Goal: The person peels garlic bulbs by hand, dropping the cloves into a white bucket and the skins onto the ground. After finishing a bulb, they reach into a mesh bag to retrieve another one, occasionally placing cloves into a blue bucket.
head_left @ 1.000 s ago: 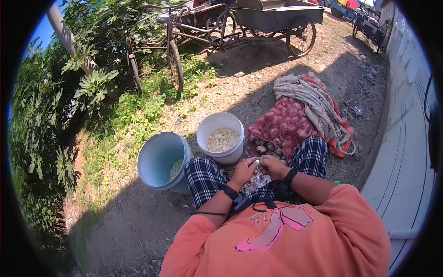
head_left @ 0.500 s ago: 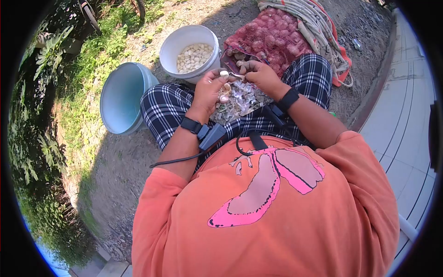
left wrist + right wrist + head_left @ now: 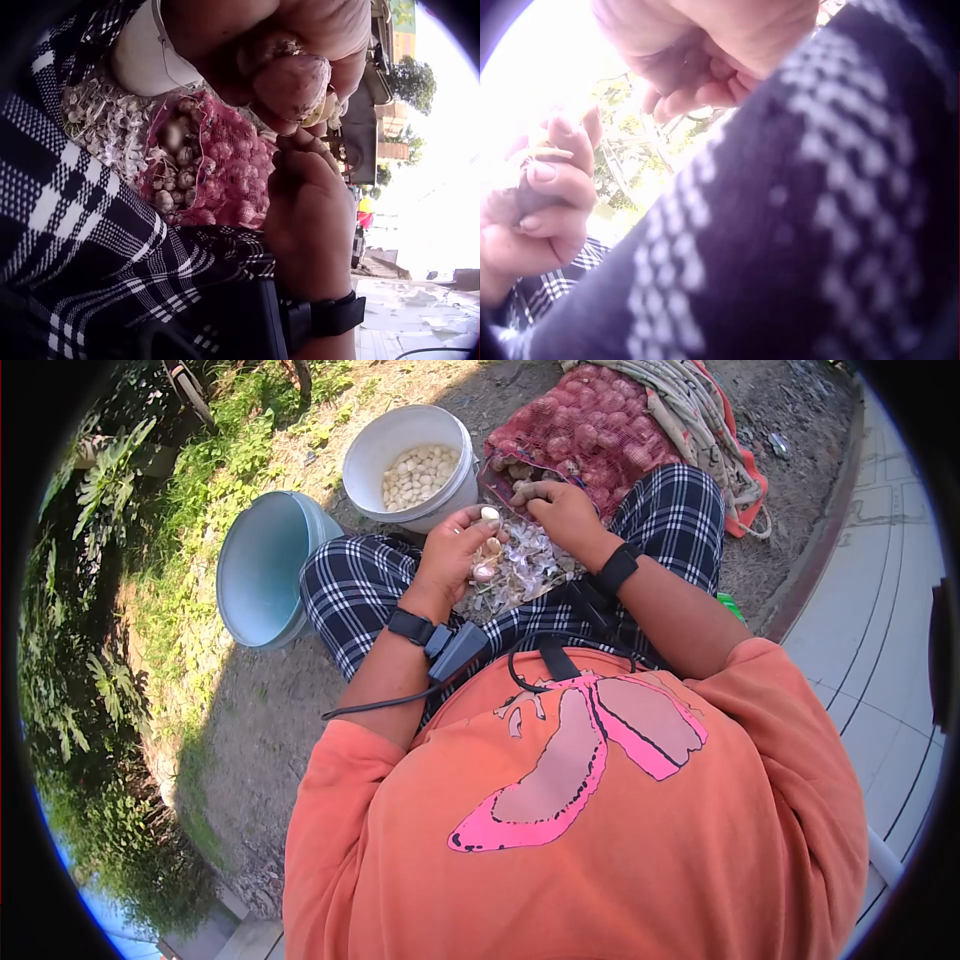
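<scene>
Between the knees, my left hand [image 3: 452, 552] grips garlic cloves. A white peeled clove [image 3: 489, 514] shows at its fingertips, and a pinkish unpeeled clove [image 3: 292, 84] lies within its curled fingers in the left wrist view. My right hand [image 3: 568, 520] is just to the right, fingers bent, overlapping the mouth of the net bag in the head view. In the right wrist view the right hand [image 3: 712, 52] is apart from the left hand [image 3: 544, 210]; I cannot tell whether its fingertips pinch anything. Beneath both hands lie papery garlic skins [image 3: 530, 565].
A white bucket [image 3: 360, 455] holding peeled cloves stands ahead, left of the red net bag [image 3: 580, 425] of garlic bulbs. A blue-green bucket [image 3: 235, 580] is beside the left knee. Striped cloth [image 3: 690, 410] covers the bag's far side. A tiled surface [image 3: 880, 630] lies at right.
The head view has tilted down. The hands, together a second ago, have parted; the right has drawn slightly away from the clove, and the left still grips its cloves.
</scene>
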The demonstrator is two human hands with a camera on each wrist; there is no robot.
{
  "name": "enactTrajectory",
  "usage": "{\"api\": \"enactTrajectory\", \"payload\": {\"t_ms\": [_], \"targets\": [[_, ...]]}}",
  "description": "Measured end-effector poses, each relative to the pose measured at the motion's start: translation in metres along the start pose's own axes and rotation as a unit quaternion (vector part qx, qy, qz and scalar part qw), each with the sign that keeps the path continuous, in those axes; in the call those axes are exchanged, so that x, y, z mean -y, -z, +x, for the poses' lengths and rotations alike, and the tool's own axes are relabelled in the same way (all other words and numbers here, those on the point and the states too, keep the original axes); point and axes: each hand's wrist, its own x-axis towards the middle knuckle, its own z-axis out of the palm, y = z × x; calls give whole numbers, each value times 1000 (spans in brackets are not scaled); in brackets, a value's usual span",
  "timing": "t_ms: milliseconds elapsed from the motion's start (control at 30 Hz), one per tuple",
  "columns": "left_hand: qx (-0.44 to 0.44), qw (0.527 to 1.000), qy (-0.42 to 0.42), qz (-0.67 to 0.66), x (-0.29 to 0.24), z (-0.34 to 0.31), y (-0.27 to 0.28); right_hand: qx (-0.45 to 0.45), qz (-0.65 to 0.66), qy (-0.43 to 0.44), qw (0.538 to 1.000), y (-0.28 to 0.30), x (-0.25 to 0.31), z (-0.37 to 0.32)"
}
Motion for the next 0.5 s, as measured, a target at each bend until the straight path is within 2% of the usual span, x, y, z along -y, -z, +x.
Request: {"api": "enactTrajectory", "payload": {"t_ms": [33, 67, 100, 133, 167, 233, 300, 333, 400, 433, 500], "targets": [[-2, 1000, 0, 0, 3, 2, 1, 35, 117, -107, 987, 1, 7, 1], [-3, 1000, -22, 18, 8, 5, 2, 87, 139, -176, 971, 6, 14, -1], [-5, 998, -43, 34, 11, 6, 1, 88, 139, -177, 970, 5, 15, -4], [-6, 998, -43, 34, 13, 6, 1, 133, 279, -271, 912, 4, 16, -6], [3, 996, -44, 75, 15, 7, 1, 173, 410, -355, 822, 3, 17, -7], [13, 992, -44, 115, 18, 8, 0, 184, 412, -358, 817, -3, 9, -6], [-43, 996, -64, 42, 18, 10, -1, 189, 400, -355, 823, -3, 3, -3], [-44, 996, -65, 41, 17, 10, -1, 190, 399, -356, 823, -3, 0, -2], [-78, 996, 13, 41, 11, 9, 2, 170, 397, -317, 844, -1, 0, 1], [-79, 996, 13, 40, 11, 9, 2, 171, 397, -317, 844, -1, 3, 1], [-76, 996, 20, 44, 11, 9, 3, 267, 186, -216, 921, -2, 9, -6]]}}
